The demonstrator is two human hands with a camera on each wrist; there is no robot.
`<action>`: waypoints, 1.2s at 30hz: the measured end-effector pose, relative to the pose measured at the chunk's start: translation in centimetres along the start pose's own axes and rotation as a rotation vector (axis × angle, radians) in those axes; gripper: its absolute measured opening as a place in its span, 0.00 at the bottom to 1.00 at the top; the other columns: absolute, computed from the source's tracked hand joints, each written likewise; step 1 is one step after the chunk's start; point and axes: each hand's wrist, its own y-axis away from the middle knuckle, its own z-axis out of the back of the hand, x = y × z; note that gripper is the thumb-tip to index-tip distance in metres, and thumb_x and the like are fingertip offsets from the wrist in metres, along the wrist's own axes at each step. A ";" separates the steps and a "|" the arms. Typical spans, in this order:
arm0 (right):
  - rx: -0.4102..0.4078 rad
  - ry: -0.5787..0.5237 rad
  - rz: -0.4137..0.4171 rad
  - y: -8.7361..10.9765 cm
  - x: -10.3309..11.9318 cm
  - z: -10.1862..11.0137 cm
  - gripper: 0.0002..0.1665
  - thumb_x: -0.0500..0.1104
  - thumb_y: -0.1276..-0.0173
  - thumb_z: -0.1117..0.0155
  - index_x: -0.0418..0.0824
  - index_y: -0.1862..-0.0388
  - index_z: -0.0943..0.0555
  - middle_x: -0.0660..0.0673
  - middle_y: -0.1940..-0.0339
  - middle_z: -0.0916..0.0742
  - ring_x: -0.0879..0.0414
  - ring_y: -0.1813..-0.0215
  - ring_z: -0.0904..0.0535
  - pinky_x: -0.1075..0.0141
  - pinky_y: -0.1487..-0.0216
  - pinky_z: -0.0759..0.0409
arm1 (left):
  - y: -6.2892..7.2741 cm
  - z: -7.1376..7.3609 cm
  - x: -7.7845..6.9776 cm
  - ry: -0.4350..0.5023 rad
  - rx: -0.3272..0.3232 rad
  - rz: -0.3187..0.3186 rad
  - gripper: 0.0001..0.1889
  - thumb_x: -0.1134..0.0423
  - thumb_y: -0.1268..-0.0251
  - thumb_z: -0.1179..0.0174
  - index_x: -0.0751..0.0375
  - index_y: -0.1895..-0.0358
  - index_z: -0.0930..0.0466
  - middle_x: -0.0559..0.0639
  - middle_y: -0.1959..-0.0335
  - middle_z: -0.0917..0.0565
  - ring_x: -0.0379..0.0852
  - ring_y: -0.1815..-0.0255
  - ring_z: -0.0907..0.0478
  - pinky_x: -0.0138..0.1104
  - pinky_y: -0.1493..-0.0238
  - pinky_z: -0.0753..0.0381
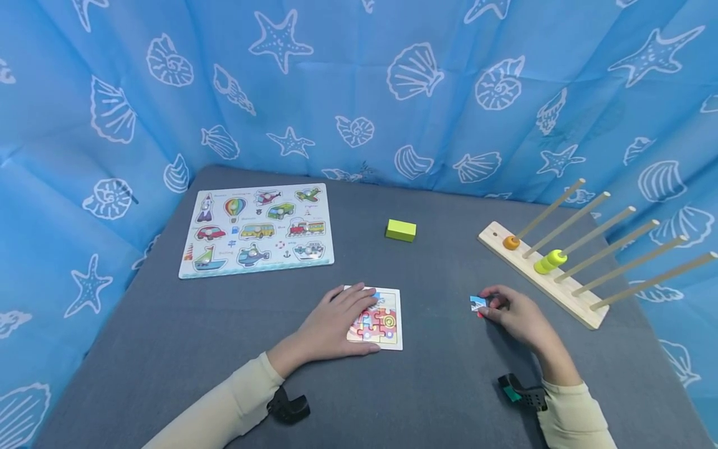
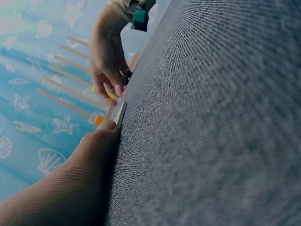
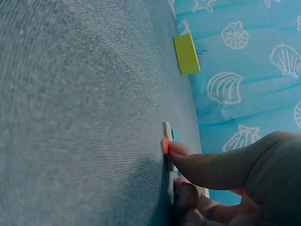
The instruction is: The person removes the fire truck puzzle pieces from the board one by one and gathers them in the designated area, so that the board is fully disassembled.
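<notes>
A small jigsaw puzzle [image 1: 391, 319] in a white-edged square frame lies on the table in the head view. My left hand [image 1: 339, 324] rests over its left side, fingers stretched across the top and thumb along the near edge, hiding part of the picture. To the right, my right hand [image 1: 518, 315] pinches a jigsaw piece [image 1: 478, 304], blue and white with a bit of red, between thumb and fingers. In the right wrist view the thumb [image 3: 207, 167] presses against that piece, close over the grey cloth. The left wrist view shows the puzzle's edge [image 2: 122, 114] beside the left thumb.
A white vehicle peg puzzle [image 1: 258, 231] lies at the back left. A yellow-green block [image 1: 401, 230] sits at the back middle. At right stands a wooden base [image 1: 583, 312] with several slanting dowels, carrying an orange bead [image 1: 511, 242] and yellow-green beads [image 1: 550, 262]. A blue curtain [image 1: 359, 81] hangs behind.
</notes>
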 end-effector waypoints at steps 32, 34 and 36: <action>0.065 0.094 0.374 -0.6 11.5 -8.4 0.12 0.38 0.40 0.31 0.40 0.58 0.21 0.48 0.67 0.21 0.58 0.65 0.29 0.63 0.64 0.29 | -0.3 0.0 -1.1 -0.018 0.027 0.098 0.33 0.33 0.31 0.61 0.50 0.34 0.30 0.44 0.28 0.36 0.43 0.24 0.49 0.48 0.28 0.50; 0.061 0.081 0.382 -0.8 11.4 -8.4 0.10 0.37 0.40 0.30 0.39 0.60 0.21 0.48 0.68 0.22 0.59 0.66 0.29 0.64 0.65 0.29 | -0.4 -0.1 -1.8 -0.041 0.003 0.117 0.33 0.34 0.31 0.59 0.52 0.35 0.29 0.46 0.29 0.34 0.46 0.24 0.47 0.51 0.29 0.48; 0.054 0.065 0.381 -0.9 11.4 -8.5 0.10 0.36 0.41 0.30 0.39 0.62 0.21 0.48 0.69 0.22 0.59 0.67 0.29 0.65 0.65 0.30 | -0.6 -0.2 -2.5 -0.081 -0.020 0.132 0.33 0.34 0.32 0.57 0.53 0.36 0.28 0.48 0.29 0.33 0.49 0.25 0.46 0.55 0.30 0.47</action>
